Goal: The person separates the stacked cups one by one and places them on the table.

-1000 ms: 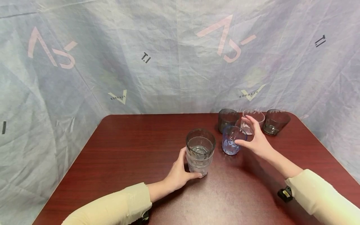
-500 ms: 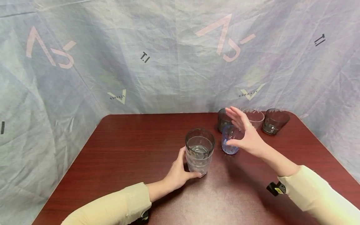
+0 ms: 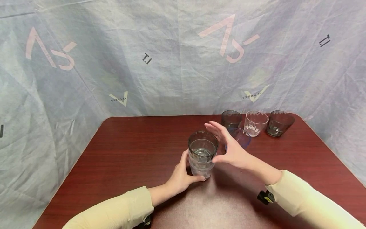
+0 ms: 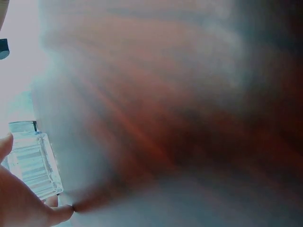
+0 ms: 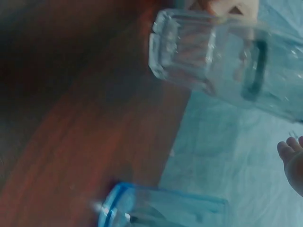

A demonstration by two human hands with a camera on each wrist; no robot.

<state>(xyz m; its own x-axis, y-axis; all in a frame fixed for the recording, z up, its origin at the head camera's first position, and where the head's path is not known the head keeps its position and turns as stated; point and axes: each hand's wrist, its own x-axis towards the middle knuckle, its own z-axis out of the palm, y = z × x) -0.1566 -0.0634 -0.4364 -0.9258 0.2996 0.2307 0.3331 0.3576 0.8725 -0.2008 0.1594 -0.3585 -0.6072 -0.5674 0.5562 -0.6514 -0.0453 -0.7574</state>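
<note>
Table [image 3: 128, 149] held the stack [image 3: 202, 154] near its middle, w/ blue glass [image 3: 242, 136] just behind. Left hand [image 3: 180, 175] curled round the stack's base, steadying it. Right hand [image 3: 230, 149] hovered beside the rim, fingers straight & spread, holding nothing. Best approach, imo: keep the base pinned, grip the top glass evenly.

Red-brown table [image 3: 128, 149], glass stack [image 3: 202, 155], four tumblers [image 3: 255, 122]
</note>
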